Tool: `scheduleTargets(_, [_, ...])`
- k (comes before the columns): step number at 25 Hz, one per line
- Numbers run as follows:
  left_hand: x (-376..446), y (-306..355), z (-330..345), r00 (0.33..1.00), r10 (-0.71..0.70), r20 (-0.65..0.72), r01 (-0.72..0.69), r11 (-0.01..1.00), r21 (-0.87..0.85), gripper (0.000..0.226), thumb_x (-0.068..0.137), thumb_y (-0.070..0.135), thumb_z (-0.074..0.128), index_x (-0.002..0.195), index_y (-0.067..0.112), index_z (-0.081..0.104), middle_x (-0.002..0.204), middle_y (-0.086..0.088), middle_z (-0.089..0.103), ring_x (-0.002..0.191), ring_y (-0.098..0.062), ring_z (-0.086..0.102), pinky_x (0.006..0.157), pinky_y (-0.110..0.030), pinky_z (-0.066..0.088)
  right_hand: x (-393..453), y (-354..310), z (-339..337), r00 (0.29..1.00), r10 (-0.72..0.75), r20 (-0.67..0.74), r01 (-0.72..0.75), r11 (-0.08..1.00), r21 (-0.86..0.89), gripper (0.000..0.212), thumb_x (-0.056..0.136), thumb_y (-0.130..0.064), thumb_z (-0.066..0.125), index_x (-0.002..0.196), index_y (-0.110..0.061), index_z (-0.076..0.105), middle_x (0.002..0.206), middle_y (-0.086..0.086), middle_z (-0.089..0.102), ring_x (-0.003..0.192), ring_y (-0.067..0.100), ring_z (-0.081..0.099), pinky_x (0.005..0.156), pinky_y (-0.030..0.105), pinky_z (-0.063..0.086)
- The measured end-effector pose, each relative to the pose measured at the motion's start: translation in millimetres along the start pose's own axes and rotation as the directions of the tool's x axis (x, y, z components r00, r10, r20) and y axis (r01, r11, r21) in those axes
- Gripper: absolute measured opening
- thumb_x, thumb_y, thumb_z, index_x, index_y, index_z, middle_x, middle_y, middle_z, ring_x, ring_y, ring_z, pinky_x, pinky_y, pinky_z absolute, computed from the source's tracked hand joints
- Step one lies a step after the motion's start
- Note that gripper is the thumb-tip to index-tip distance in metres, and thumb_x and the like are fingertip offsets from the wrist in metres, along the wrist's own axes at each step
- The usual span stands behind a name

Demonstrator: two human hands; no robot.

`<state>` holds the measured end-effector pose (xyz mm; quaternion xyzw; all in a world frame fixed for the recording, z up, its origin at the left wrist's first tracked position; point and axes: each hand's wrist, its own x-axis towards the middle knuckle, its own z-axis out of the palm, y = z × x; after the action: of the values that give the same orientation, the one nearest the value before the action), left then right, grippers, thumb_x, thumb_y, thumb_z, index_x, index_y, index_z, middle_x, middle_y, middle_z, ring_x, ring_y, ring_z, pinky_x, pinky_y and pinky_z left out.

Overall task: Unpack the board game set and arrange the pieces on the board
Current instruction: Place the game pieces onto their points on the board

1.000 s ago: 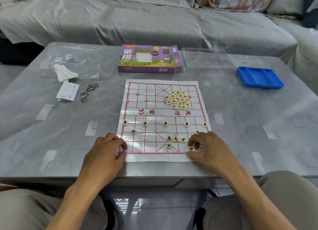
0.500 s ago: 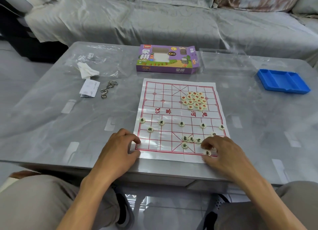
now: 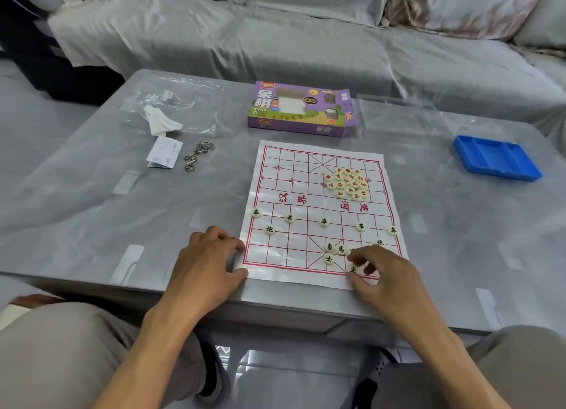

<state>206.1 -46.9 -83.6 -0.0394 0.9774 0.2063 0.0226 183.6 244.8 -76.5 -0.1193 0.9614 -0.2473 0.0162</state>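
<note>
Your right hand (image 3: 387, 274) curls its fingers (image 3: 355, 258) around a black-marked piece (image 3: 353, 269) at the board (image 3: 294, 179)'s near edge; your left hand (image 3: 205, 264) holds the board's near-left corner down, fingers bent.

Board (image 3: 306, 179): white sheet, red grid, flat on table. Red pieces (image 3: 346, 183) heaped; black pieces (image 3: 324, 222) placed near edge.

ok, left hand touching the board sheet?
Touching. The head view shows the left hand with its thumb and fingers resting on the near left corner of the board sheet.
</note>
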Motion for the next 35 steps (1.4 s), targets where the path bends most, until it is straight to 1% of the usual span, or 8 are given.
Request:
scheduleTargets(5, [0,-4,-2,1.000,0.001,0.003,-0.001,1.000,0.007,0.033,0.088,0.039,0.062,0.121,0.038,0.059,0.127,0.014,0.045,0.117,-0.012,0.040,0.094,-0.028,0.042,20,-70,49,0.984,-0.178,0.022,0.171,0.968,0.185,0.022,0.083,-0.028,0.070,0.104,-0.029,0.065,0.096,-0.018,0.063,0.079,0.000,0.058,0.068,0.006,0.040])
scheduleTargets(8, [0,-6,-3,1.000,0.003,0.001,-0.003,1.000,-0.012,0.034,0.086,0.039,0.065,0.119,0.036,0.059,0.126,0.015,0.045,0.116,-0.011,0.040,0.093,-0.029,0.043,40,-98,82,0.975,-0.219,0.029,0.206,0.948,0.244,0.023,0.081,-0.030,0.068,0.104,-0.028,0.064,0.095,-0.015,0.062,0.075,0.001,0.054,0.071,0.019,0.046])
scheduleTargets(10, [1,-8,-3,1.000,0.014,0.010,-0.014,1.000,-0.025,0.036,0.085,0.038,0.067,0.120,0.034,0.058,0.127,0.015,0.044,0.116,-0.012,0.041,0.092,-0.030,0.044,48,-107,95,0.974,-0.224,0.031,0.210,0.950,0.231,0.022,0.081,-0.031,0.066,0.103,-0.030,0.062,0.092,-0.016,0.059,0.076,0.002,0.050,0.070,0.021,0.043])
scheduleTargets(13, [3,-11,-4,0.999,0.031,0.023,-0.031,0.999,-0.032,0.037,0.085,0.036,0.067,0.121,0.032,0.058,0.128,0.015,0.043,0.116,-0.013,0.041,0.092,-0.030,0.044,50,-106,105,0.970,-0.241,0.026,0.232,0.956,0.179,0.026,0.081,-0.034,0.066,0.106,-0.031,0.061,0.092,-0.018,0.057,0.079,0.000,0.045,0.070,0.019,0.039])
scheduleTargets(22, [6,-10,-3,1.000,0.024,0.010,-0.024,0.999,-0.025,0.043,0.085,0.039,0.067,0.126,0.034,0.055,0.127,0.013,0.044,0.117,-0.014,0.041,0.089,-0.029,0.045,44,-99,109,0.969,-0.247,-0.002,0.241,0.941,0.237,0.032,0.077,-0.028,0.068,0.109,-0.031,0.062,0.094,-0.019,0.062,0.081,0.001,0.049,0.072,0.017,0.043])
scheduleTargets(29, [7,-11,-1,0.999,0.030,0.018,-0.030,0.999,-0.015,0.044,0.085,0.037,0.067,0.128,0.035,0.054,0.129,0.014,0.042,0.119,-0.013,0.039,0.092,-0.029,0.045,39,-100,98,0.962,-0.265,0.061,0.240,0.933,0.270,0.036,0.080,-0.028,0.067,0.115,-0.030,0.059,0.100,-0.021,0.057,0.088,0.000,0.047,0.079,0.017,0.042])
scheduleTargets(31, [7,-12,0,0.999,0.034,0.020,-0.033,0.999,-0.007,0.043,0.085,0.039,0.066,0.127,0.038,0.054,0.129,0.015,0.043,0.119,-0.013,0.038,0.092,-0.030,0.045,32,-92,86,0.966,-0.257,0.043,0.234,0.927,0.293,0.032,0.081,-0.030,0.066,0.113,-0.030,0.061,0.103,-0.020,0.059,0.092,0.002,0.051,0.081,0.019,0.045])
scheduleTargets(35, [6,-12,0,0.999,0.031,0.009,-0.031,0.999,-0.009,0.038,0.084,0.043,0.066,0.121,0.043,0.057,0.125,0.014,0.045,0.117,-0.014,0.039,0.091,-0.032,0.045,15,-57,44,0.983,-0.182,0.017,0.171,0.951,0.257,0.016,0.086,-0.026,0.066,0.101,-0.030,0.066,0.099,-0.020,0.064,0.089,0.000,0.056,0.072,0.009,0.041])
